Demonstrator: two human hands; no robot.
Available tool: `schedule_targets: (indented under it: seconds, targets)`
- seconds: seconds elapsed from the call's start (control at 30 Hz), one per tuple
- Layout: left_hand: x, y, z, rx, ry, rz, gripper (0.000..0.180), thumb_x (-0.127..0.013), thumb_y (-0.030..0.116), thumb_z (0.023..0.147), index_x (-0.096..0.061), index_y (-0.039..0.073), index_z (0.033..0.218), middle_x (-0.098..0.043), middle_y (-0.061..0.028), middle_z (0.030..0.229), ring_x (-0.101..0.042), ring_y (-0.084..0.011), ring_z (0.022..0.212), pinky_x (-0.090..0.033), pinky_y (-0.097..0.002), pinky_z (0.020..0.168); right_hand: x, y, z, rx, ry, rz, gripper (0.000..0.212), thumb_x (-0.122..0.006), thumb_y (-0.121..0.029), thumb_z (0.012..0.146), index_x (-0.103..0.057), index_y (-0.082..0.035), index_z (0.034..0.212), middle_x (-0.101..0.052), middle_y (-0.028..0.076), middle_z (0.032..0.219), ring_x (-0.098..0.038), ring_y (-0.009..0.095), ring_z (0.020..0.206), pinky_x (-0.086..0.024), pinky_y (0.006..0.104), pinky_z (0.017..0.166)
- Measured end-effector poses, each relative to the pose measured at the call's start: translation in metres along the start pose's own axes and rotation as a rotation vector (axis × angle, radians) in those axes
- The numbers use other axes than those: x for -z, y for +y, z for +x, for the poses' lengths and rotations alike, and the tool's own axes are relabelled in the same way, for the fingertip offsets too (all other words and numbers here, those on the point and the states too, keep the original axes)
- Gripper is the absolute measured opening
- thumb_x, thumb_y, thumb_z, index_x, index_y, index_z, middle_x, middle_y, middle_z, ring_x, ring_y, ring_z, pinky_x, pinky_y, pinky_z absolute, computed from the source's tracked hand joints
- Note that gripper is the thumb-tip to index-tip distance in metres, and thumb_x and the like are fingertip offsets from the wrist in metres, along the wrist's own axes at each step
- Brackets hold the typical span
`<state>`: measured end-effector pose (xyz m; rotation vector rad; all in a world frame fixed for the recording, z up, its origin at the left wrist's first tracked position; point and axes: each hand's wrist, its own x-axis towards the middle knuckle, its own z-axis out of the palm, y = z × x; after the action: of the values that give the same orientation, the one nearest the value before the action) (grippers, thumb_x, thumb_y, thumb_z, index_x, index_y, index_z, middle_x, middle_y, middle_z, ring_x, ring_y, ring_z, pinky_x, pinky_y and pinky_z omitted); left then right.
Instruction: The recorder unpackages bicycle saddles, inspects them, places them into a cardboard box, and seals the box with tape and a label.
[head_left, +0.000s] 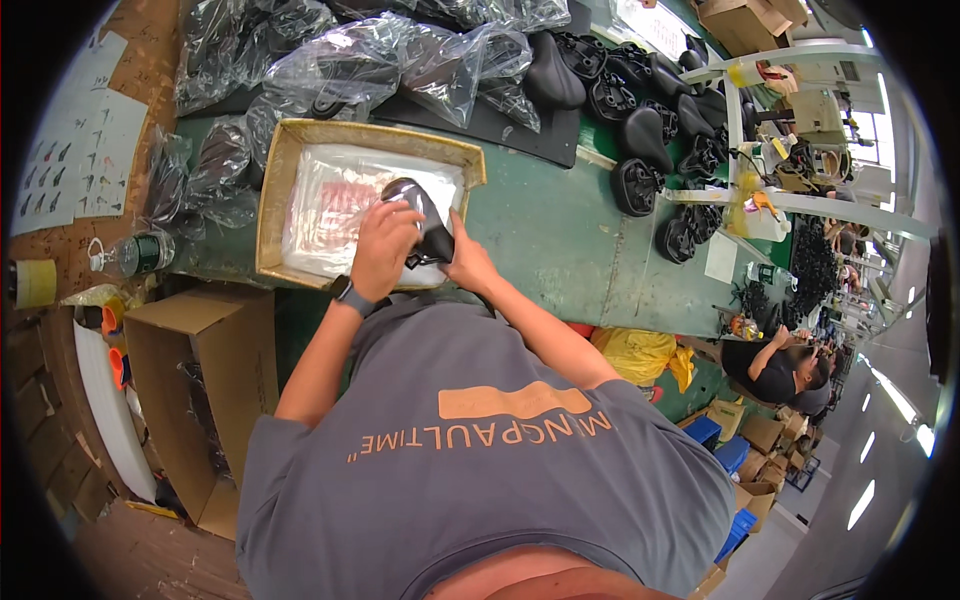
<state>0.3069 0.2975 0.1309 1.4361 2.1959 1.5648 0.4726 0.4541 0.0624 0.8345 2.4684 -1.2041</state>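
A glossy black bicycle saddle (pixel 432 228) is held over a shallow cardboard box (pixel 375 133), close to its front right part. My left hand (pixel 385 240) lies against the saddle's left side with fingers bent over it, a dark watch on that wrist. On the other side, my right hand (pixel 466 256) grips the saddle near its lower end, and part of its fingers is hidden behind it. Inside the box lies a stack of clear plastic bags (pixel 330 205) with a reddish print.
Plastic-wrapped saddles (pixel 400 65) line the far side of the green table (pixel 540 230). Several bare black saddles (pixel 645 140) stand to the right by a white metal frame (pixel 735 130). A plastic bottle (pixel 138 254) and an open carton (pixel 195 350) are at left. Another person (pixel 770 370) sits far right.
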Motion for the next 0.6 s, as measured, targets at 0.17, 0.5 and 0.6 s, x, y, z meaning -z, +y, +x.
schedule_targets:
  seconds: [0.17,0.5,0.6]
  targets:
    - [0.065,0.031,0.052,0.131,0.185,-0.041,0.009,-0.058,0.005,0.102,-0.066,0.002,0.104,-0.066,-0.0154,0.114,-0.062,-0.0317,0.109,-0.048,-0.0434,0.102,0.103,-0.01,-0.012,-0.314,-0.705,1.368,0.083,-0.068,-0.03,0.105,-0.022,-0.009,0.169,-0.072,0.022,0.123,-0.073,0.03,0.071,-0.059,0.0396,0.059]
    - [0.259,0.038,0.246,0.484,0.906,0.546,0.033,-0.056,0.019,0.11,-0.067,-0.007,0.129,-0.073,-0.0194,0.127,-0.073,-0.0262,0.106,-0.059,-0.0353,0.093,0.318,0.309,0.077,-0.417,0.791,-0.237,0.076,-0.081,-0.029,0.087,-0.051,0.001,0.149,-0.075,0.023,0.116,-0.073,0.042,0.104,-0.058,0.05,0.093]
    - [0.231,0.002,0.249,0.164,0.858,0.173,0.031,-0.054,0.016,0.111,-0.07,-0.007,0.124,-0.075,-0.0185,0.123,-0.074,-0.0278,0.107,-0.06,-0.0357,0.096,0.356,0.399,0.094,-0.624,1.013,-0.324,0.076,-0.079,-0.039,0.089,-0.052,-0.001,0.149,-0.069,0.027,0.13,-0.065,0.048,0.121,-0.05,0.0549,0.106]
